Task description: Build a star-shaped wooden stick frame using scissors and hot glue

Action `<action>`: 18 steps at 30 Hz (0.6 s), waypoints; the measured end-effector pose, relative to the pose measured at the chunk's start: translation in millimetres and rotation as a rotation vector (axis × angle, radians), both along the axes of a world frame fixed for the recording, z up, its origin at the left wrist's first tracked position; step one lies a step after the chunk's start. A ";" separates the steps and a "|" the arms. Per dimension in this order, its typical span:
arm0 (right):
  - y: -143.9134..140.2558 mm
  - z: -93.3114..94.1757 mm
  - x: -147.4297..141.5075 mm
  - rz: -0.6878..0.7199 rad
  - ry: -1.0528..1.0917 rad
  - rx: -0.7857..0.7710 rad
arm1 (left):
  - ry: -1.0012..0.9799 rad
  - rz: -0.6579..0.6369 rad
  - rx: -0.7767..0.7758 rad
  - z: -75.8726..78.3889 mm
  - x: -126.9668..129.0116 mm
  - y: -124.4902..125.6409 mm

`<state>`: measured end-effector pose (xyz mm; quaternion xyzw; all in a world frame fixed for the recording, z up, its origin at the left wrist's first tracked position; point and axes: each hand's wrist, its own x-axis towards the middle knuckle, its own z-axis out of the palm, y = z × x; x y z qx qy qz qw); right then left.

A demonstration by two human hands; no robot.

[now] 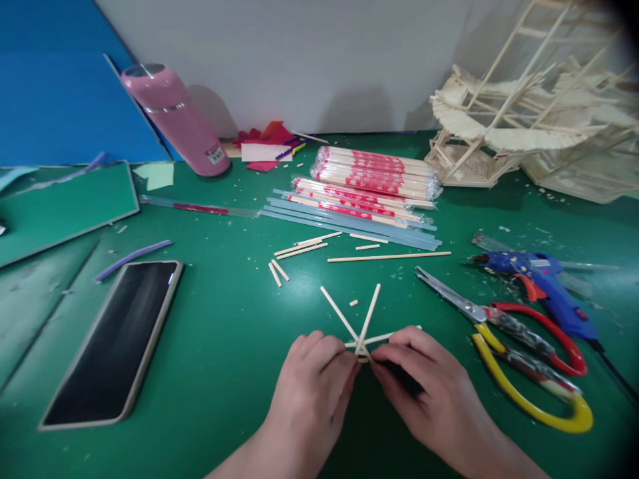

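1. Left hand (317, 382): thumb and fingertips pinched closed on the near ends of crossed sticks (369, 316), thin pale wood in an X, low center on the bench.
2. Right hand (424, 376): thumb and index pinched on the same joint, other fingers curled.
3. Pose: forearms enter from the bottom edge, knuckles up, fingertips nearly meeting.
4. Just beyond: cut pieces (302, 251), one long stick (389, 256), translucent blue rods, red-printed clear plastic packets (377, 173).
5. Right side: scissors (476, 311), red and yellow handles; blue plastic glue gun (559, 289).
6. Left side: dark glossy phone (112, 346).
7. Bench (224, 319): smooth green, scraps scattered. Pale wall (299, 60) behind.
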<state>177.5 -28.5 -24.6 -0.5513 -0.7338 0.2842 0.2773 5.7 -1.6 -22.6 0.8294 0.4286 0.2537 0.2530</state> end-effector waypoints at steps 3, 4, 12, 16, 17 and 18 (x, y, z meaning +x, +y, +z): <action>-0.1 0.5 1.6 -0.003 0.002 0.010 | -0.047 0.000 -0.012 0.2 -1.3 0.5; 0.0 0.7 2.0 0.001 0.002 0.012 | -0.060 0.000 -0.016 0.2 -1.7 0.6; 1.0 1.8 0.8 0.026 -0.050 0.029 | -0.045 0.022 -0.005 -3.8 -2.3 -1.0; 3.0 1.7 0.9 0.018 -0.077 0.038 | -0.018 0.033 0.007 -4.9 -1.0 -1.8; 3.6 1.5 0.9 0.015 -0.081 0.036 | -0.012 0.034 0.006 -4.9 -0.6 -1.8; 4.0 1.2 0.8 0.012 -0.083 0.035 | -0.008 0.036 0.006 -4.8 -0.2 -1.8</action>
